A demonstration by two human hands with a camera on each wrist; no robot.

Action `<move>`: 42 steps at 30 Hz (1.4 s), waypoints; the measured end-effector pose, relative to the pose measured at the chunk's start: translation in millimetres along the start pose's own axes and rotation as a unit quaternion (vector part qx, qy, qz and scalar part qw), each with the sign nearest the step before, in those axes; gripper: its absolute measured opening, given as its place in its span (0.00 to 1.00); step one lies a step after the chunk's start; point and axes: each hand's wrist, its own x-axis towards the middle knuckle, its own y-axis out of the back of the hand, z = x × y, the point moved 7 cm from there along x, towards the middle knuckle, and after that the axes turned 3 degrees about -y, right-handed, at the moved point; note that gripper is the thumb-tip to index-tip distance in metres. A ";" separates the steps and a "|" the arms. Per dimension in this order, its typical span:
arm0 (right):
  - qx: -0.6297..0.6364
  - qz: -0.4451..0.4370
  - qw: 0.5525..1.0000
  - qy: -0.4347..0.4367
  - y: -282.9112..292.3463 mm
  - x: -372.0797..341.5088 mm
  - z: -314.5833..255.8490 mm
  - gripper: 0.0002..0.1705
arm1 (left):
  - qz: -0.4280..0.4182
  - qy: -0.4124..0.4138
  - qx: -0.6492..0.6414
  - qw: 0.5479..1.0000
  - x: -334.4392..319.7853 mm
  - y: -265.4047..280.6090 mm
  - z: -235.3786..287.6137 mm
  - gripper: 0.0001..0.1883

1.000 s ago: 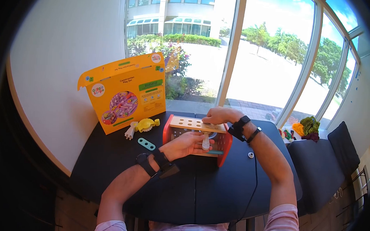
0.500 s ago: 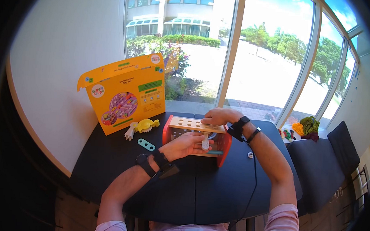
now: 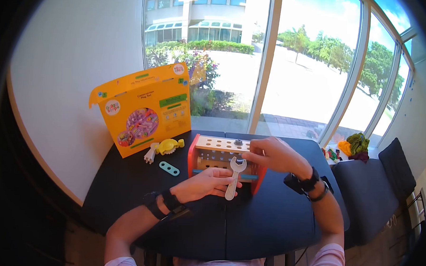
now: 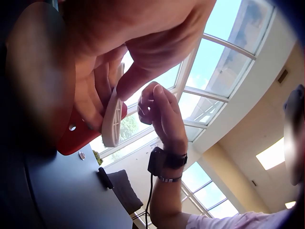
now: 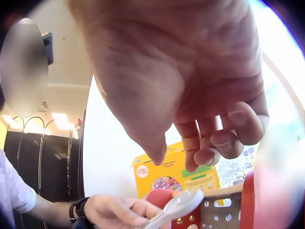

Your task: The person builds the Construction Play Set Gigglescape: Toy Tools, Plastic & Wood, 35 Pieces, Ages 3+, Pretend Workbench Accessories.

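A light grey toy wrench [image 3: 231, 190] stands almost upright in my left hand [image 3: 202, 185], which pinches its handle between thumb and fingers. Its open-ended head points up in front of a toy workbench [image 3: 211, 142] with red sides and a pale, holed top board. My right hand [image 3: 284, 156] hovers at the right part of that board, just beside the wrench head. In the right wrist view its fingers [image 5: 224, 140] are loosely bent with nothing in them. A dark grey bolt head [image 3: 238, 142] sits on the top board, left of the right hand.
Left of the workbench lie a teal three-hole strip [image 3: 169, 168], a yellow toy piece [image 3: 167, 146] and a white piece [image 3: 150, 153]. Behind them stands an open yellow box [image 3: 152, 116]. A dark chair [image 3: 367, 197] is at the right of the black table [image 3: 271, 221].
My right hand has lifted off the top board and shifted right, uncovering the bolt head. My left hand has lowered, and the wrench has turned so its open head points up.
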 end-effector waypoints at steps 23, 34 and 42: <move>0.397 0.074 0.915 -0.022 -24.8 -82.8 -26.6 0.19 | 0.096 -0.232 0.156 0.955 -54.9 -36.8 88.0 0.22; 0.115 0.238 0.945 -0.192 3.0 -105.8 125.5 0.14 | 0.338 -0.248 0.233 0.878 -81.8 84.6 107.5 0.20; -0.038 0.123 0.951 -0.280 -75.9 -103.5 227.9 0.14 | 0.350 -0.098 0.193 0.911 -58.9 113.3 68.8 0.26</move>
